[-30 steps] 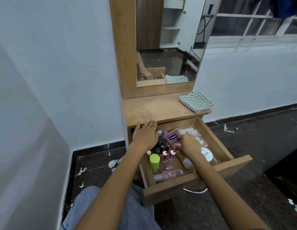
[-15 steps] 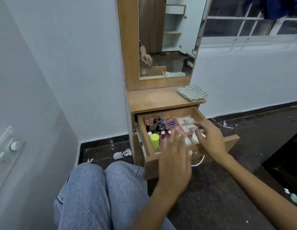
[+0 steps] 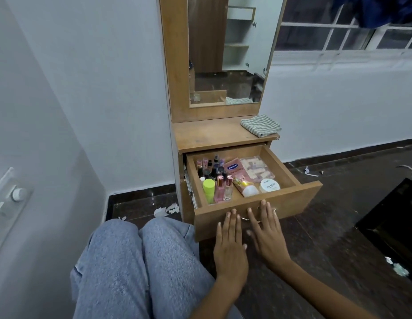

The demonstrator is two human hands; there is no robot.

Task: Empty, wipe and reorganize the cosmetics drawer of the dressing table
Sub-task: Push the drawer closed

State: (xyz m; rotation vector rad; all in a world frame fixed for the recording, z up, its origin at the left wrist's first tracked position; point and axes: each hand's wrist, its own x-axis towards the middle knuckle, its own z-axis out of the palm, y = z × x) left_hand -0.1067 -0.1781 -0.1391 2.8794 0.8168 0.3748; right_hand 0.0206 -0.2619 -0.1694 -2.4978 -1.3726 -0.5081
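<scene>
Left of the open drawer point(image 3: 253, 212), the lime-capped bottle point(image 3: 209, 189) stands just beyond the left hand point(image 3: 230, 245), nearer it than the right hand point(image 3: 267, 236), both grips spread flat, empty, fingers pointing into the still-full drawer.

The drawer point(image 3: 251, 178) at the frame's centre stands pulled out and is open from above. Its left half is crowded with upright bottles point(image 3: 214, 178), leaving little room between them; the right half is covered by flat packets point(image 3: 253, 170) and a white jar point(image 3: 269, 185), with bare floor along the right wall. The tabletop point(image 3: 212, 134) above is free, save for a folded cloth point(image 3: 260, 125) at its right end.
</scene>
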